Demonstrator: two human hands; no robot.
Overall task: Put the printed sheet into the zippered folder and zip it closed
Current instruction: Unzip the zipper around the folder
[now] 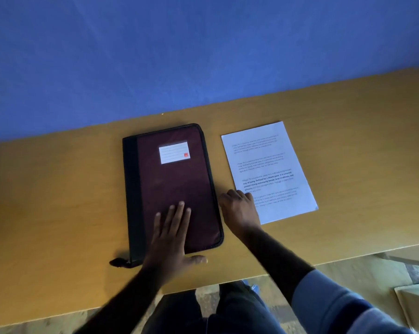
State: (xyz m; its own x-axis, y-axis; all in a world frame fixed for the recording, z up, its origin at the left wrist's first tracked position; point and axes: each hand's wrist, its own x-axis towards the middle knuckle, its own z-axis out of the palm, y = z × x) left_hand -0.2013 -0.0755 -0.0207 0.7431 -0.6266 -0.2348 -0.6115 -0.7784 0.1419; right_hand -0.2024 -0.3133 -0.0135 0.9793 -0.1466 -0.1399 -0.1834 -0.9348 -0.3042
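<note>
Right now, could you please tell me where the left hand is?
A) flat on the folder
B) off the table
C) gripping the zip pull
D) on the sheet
A: the left hand lies flat, fingers straight, on the cover of the closed folder.

Folder (177,189): matt maroon cloth cover, black cloth spine and edging, smooth white paper label (174,152). Sheet (271,169): smooth white printed paper. Counter (59,189): smooth yellow-brown wood-look surface, slight sheen. Wall (179,56): matt blue
</note>
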